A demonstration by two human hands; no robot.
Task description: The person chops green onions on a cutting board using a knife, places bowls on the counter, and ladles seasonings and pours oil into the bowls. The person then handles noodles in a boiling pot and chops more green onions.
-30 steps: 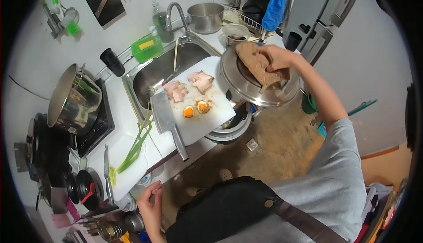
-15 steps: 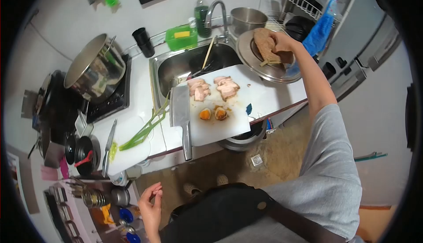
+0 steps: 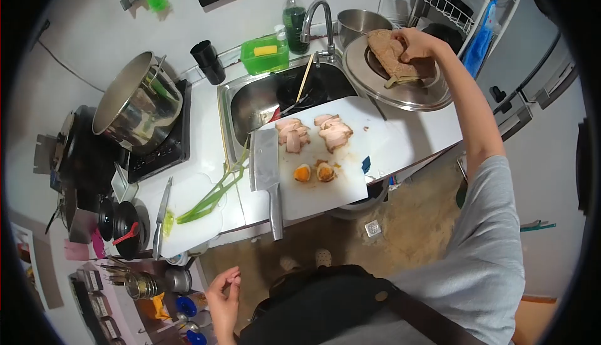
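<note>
At the back right of the counter, my right hand [image 3: 418,46] grips a brown quilted pot holder [image 3: 395,58] on top of a large round metal lid [image 3: 375,94]. My left hand [image 3: 225,296] hangs low in front of my body, holding nothing, with loosely curled fingers and the thumb apart. On the white cutting board [image 3: 341,201] lie two groups of sliced meat [image 3: 335,133] and two egg halves [image 3: 302,173]. A broad cleaver [image 3: 266,160] rests along the board's left edge, its handle sticking out over the counter's front.
Green onions [image 3: 210,201] and a narrow knife [image 3: 163,213] lie on another board at left. Behind stands a tall steel pot [image 3: 141,104] on a black cooktop [image 3: 153,157]. The sink [image 3: 250,107] holds a dark pan. A metal bowl [image 3: 360,25] is beside the faucet [image 3: 319,22].
The view has shifted, so the counter sits slightly further right and lower. The pot holder now looks flatter and wider on the lid, with my right hand still on it. My left hand stays low.
</note>
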